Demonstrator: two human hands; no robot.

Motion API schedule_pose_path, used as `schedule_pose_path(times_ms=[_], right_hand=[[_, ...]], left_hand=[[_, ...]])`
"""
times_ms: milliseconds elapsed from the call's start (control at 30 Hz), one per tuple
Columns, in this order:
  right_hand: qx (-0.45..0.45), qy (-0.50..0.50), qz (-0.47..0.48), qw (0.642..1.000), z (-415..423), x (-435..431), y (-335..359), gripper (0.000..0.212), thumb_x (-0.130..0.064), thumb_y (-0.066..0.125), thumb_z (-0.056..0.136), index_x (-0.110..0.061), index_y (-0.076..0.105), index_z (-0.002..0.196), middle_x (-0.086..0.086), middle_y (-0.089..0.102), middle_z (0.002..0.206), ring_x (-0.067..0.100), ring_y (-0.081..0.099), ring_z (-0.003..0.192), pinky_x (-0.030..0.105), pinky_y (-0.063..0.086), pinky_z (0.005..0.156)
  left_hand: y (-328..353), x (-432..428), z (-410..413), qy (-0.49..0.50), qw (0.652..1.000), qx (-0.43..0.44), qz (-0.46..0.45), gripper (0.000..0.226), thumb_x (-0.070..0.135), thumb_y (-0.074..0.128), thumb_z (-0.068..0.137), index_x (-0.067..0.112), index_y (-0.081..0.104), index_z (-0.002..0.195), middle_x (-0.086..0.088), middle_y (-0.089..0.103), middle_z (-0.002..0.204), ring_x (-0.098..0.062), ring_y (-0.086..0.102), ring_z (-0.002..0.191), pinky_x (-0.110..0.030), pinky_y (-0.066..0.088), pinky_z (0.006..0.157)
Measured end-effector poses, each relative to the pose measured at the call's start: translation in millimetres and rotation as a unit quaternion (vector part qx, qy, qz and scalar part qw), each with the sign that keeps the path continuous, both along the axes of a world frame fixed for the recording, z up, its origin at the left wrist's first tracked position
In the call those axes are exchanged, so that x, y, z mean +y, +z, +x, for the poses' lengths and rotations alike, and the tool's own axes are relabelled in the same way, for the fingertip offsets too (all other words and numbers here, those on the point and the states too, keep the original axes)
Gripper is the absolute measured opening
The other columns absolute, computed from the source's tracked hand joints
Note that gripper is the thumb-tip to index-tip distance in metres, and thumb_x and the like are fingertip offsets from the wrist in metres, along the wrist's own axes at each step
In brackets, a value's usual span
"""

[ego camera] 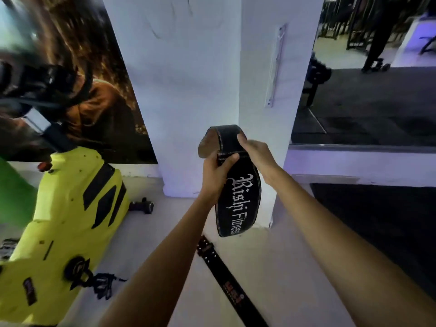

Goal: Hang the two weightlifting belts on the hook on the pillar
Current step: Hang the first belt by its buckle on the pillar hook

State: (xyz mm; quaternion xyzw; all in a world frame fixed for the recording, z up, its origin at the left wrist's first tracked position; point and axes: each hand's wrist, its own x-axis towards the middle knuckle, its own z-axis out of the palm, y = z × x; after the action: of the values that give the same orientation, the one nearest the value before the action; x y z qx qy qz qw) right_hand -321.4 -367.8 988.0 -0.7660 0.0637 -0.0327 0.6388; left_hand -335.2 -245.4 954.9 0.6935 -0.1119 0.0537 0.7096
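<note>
A black weightlifting belt with white lettering is held up in front of the white pillar, folded over at its top. My left hand grips its left edge just below the fold. My right hand pinches the fold from the right. A second black belt with red lettering lies flat on the pale floor below my arms. A narrow metal strip is fixed upright on the pillar's right face; I cannot make out a hook on it.
A yellow-green exercise bike stands at the left, with a small dumbbell on the floor beside it. A large poster covers the left wall. Right of the pillar a mirror reflects dark gym flooring and equipment.
</note>
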Motion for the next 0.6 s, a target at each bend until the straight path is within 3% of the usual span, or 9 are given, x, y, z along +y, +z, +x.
schedule_pose_path(times_ms=[100,200,300,400,433,500,600], right_hand=[[0.001,0.030,0.058,0.998,-20,-9,-13,0.042,-0.039,0.059,0.086,0.001,0.066,0.097,0.005,0.067,0.077,0.021,0.063,0.072,0.018,0.053,0.059],[-0.051,0.047,0.069,0.995,-32,-12,-20,0.021,-0.020,0.065,0.084,-0.004,0.065,0.098,0.006,0.068,0.085,0.017,0.064,0.073,0.010,0.051,0.057],[-0.068,0.029,0.106,0.992,-41,-3,-19,0.005,-0.019,0.065,0.085,-0.014,0.065,0.086,0.001,0.068,0.080,0.007,0.068,0.065,0.011,0.052,0.056],[-0.111,-0.019,0.204,0.973,-44,3,-8,0.004,-0.017,0.063,0.086,-0.014,0.065,0.088,0.008,0.069,0.083,0.013,0.069,0.067,0.027,0.058,0.067],[-0.121,-0.032,0.212,0.969,-43,3,-4,0.007,-0.018,0.063,0.086,-0.013,0.066,0.089,0.010,0.069,0.085,0.016,0.069,0.070,0.031,0.058,0.071],[-0.121,-0.078,0.220,0.965,-40,-2,8,0.005,-0.019,0.064,0.085,-0.015,0.065,0.082,0.005,0.068,0.079,0.010,0.068,0.063,0.025,0.057,0.064],[-0.115,-0.129,0.218,0.961,-36,-14,23,0.012,-0.020,0.064,0.085,-0.019,0.062,0.073,-0.001,0.064,0.073,0.010,0.064,0.064,0.023,0.053,0.063]], left_hand=[[35,0,6,0.007,0.999,-0.016,-0.048,0.019,0.006,0.060,0.088,0.024,0.065,0.090,-0.008,0.070,0.089,-0.015,0.069,0.076,-0.026,0.058,0.071],[53,1,13,0.012,0.999,-0.023,-0.047,0.012,0.008,0.064,0.085,0.017,0.065,0.093,-0.012,0.069,0.092,-0.022,0.068,0.081,-0.029,0.058,0.074],[66,4,17,0.005,0.999,-0.023,-0.046,0.029,0.015,0.069,0.079,0.005,0.066,0.107,-0.013,0.072,0.095,-0.028,0.069,0.087,-0.039,0.057,0.082],[68,3,15,-0.028,0.998,-0.031,-0.050,0.017,0.006,0.068,0.081,0.010,0.069,0.098,-0.007,0.073,0.083,-0.022,0.069,0.076,-0.036,0.059,0.076],[62,3,8,-0.032,0.998,-0.021,-0.046,0.016,0.004,0.067,0.080,0.011,0.068,0.095,-0.004,0.073,0.080,-0.020,0.069,0.073,-0.033,0.059,0.072],[31,2,-10,-0.044,0.997,0.021,-0.052,0.014,0.003,0.068,0.080,0.008,0.069,0.093,-0.002,0.074,0.077,-0.018,0.070,0.069,-0.027,0.058,0.064],[-29,10,-42,-0.090,0.983,0.155,-0.036,0.012,0.004,0.071,0.077,0.003,0.071,0.089,-0.010,0.075,0.081,-0.029,0.068,0.077,-0.028,0.060,0.067]])
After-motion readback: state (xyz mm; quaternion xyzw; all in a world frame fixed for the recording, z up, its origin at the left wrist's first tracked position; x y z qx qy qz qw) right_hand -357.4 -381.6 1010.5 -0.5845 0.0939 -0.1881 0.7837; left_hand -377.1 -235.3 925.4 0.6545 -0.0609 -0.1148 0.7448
